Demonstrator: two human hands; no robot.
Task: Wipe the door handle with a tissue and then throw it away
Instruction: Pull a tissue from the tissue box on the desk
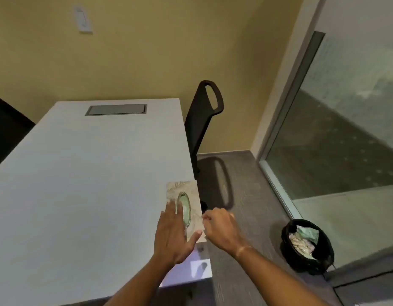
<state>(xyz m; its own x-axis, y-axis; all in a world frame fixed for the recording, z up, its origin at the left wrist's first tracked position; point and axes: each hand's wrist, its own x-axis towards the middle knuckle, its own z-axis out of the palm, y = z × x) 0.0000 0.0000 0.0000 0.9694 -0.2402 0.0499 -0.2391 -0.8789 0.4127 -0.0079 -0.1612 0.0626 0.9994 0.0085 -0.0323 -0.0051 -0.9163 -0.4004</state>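
I'm steadying the tissue box [183, 208] at the worktop [85, 173] edge with my left hand [172, 236], fingers spread flat, holding nothing; my right hand [220, 226] is curling at the box side, can't tell if it's pinching a tissue. Best to press down and pull one sheet slowly. Box is patterned card with an oval slot; the round black bin [308, 246] is sitting on the floor to my right

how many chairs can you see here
2: one black chair stands at the table's far right corner, and part of a dark chair shows at the left edge. Others may be hidden behind the table.
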